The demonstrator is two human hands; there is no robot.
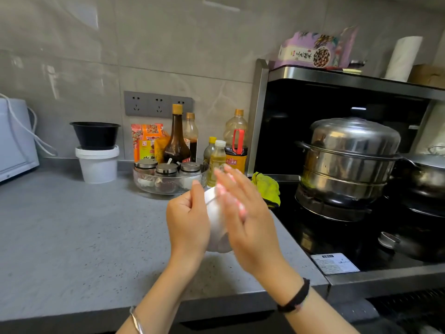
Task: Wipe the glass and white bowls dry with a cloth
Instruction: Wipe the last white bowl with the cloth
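– Roughly how far along is the wiping?
– Early, by judgement. The white bowl (216, 222) is held up over the counter (84, 225); the left hand (187, 220) curls round its side, thumb at the rim, and the right hand (250, 227) lies against it, fingers straight. The cloth (267, 186) lies apart by the stove, in neither hand, so drying looks not yet begun.
– What cannot be read?
– The right fingers are motion-blurred, and the hands hide the bowl's inside and any wetness. No empty glass bowl shows; a glass dish (144, 186) behind holds jars
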